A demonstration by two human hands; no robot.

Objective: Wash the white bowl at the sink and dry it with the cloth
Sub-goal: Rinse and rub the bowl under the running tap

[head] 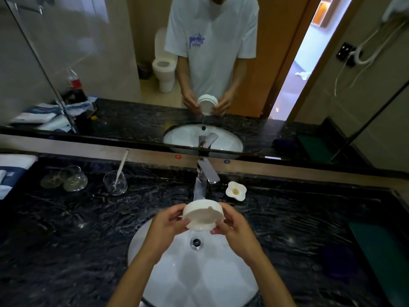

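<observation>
Gripping white bowl (202, 216) tipped base-toward-camera, both hands, over sink (155, 273).

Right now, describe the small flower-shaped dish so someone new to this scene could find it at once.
Start at the chrome faucet behind the white sink. Just to its right, on the dark marbled counter, sits the flower-shaped dish. It is the only white, lobed piece there, with a yellowish bit in its middle; the glassware stands far off to the left.
</observation>
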